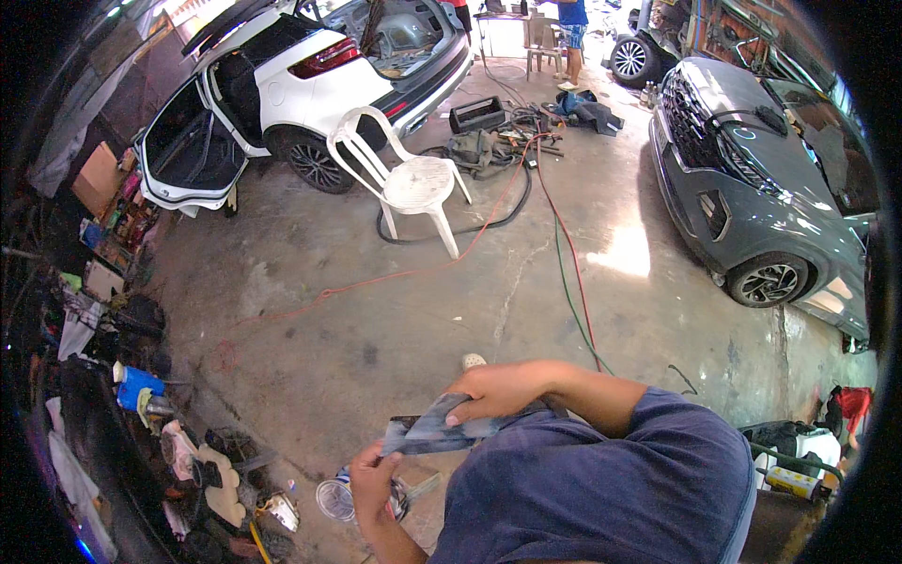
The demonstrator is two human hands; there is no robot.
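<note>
A flat, dusty grey-blue piece with a dark upper edge (427, 439) is held in front of my body; its exact kind cannot be made out. My left hand (373, 475) pinches its left end between thumb and fingers. Across its upper right part bends my right hand (493, 390), thumb on the near face and fingers closed behind it. Whether a separate sheet lies under the right hand is unclear. Below, on the floor beside my left wrist, stands a round tub (335, 500) with a pale rim.
A white plastic chair (416, 181) stands ahead, near a white car (310, 80) with open door and tailgate. Red hose (568, 254) and green hose (566, 273) cross the floor. A grey car (752, 160) is at right, clutter along the left, another person (571, 33) far ahead.
</note>
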